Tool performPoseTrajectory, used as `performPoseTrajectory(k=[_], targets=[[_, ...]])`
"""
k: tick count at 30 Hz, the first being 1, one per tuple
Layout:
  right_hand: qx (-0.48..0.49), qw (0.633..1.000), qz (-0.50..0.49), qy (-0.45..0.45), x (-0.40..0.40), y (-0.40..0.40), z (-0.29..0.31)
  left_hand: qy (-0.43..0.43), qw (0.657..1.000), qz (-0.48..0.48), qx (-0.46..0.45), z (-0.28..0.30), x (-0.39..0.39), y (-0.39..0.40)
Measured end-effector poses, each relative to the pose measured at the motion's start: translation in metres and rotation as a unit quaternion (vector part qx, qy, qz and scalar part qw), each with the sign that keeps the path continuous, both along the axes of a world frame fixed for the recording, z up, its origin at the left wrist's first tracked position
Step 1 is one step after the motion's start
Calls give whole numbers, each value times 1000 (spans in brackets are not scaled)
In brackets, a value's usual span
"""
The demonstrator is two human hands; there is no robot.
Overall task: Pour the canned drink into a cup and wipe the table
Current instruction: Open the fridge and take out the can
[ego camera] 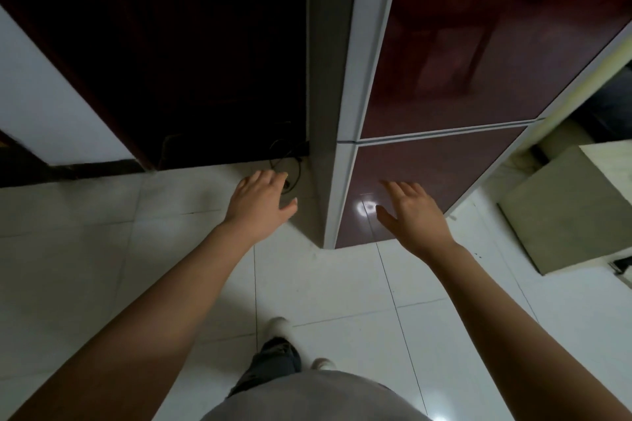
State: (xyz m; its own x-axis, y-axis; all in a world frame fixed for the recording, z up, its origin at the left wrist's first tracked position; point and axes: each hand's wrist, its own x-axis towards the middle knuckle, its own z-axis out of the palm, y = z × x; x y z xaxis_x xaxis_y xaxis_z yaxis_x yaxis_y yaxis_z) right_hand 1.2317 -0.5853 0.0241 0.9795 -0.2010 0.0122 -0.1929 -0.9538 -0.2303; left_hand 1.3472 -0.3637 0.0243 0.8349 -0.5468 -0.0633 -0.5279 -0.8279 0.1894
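Note:
No can, cup, cloth or table shows in the head view. I stand on a white tiled floor [342, 284] facing a dark red fridge [461, 61] with pale trim. My left hand [261, 200] reaches forward with relaxed, straight fingers and holds nothing; it is in front of the fridge's left corner. My right hand [410, 212] is stretched out with spread fingers in front of the fridge's lower door [427, 167], also holding nothing. Whether it touches the door I cannot tell.
A dark doorway [171, 61] opens left of the fridge, with black cables [290, 161] on the floor at its foot. A white wall [51, 106] is at far left. A grey-green box [564, 208] stands at the right. My feet [284, 328] are below.

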Motion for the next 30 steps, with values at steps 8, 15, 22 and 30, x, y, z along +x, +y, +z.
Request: performPoseTrajectory(k=[8,15,22,30], targets=[[-18,996,-64,-57,28,2,39,-29,998,-59,-21,30,56,-20],[-32,983,-104,-151,52,-3,89,-86,988,-113,-66,82,95,-47],[-82,964,-116,-224,65,-10,144,-137,973,-133,-132,135,126,-73],[-90,947,-128,-282,90,-23,182,-135,965,-141,-175,154,148,-92]])
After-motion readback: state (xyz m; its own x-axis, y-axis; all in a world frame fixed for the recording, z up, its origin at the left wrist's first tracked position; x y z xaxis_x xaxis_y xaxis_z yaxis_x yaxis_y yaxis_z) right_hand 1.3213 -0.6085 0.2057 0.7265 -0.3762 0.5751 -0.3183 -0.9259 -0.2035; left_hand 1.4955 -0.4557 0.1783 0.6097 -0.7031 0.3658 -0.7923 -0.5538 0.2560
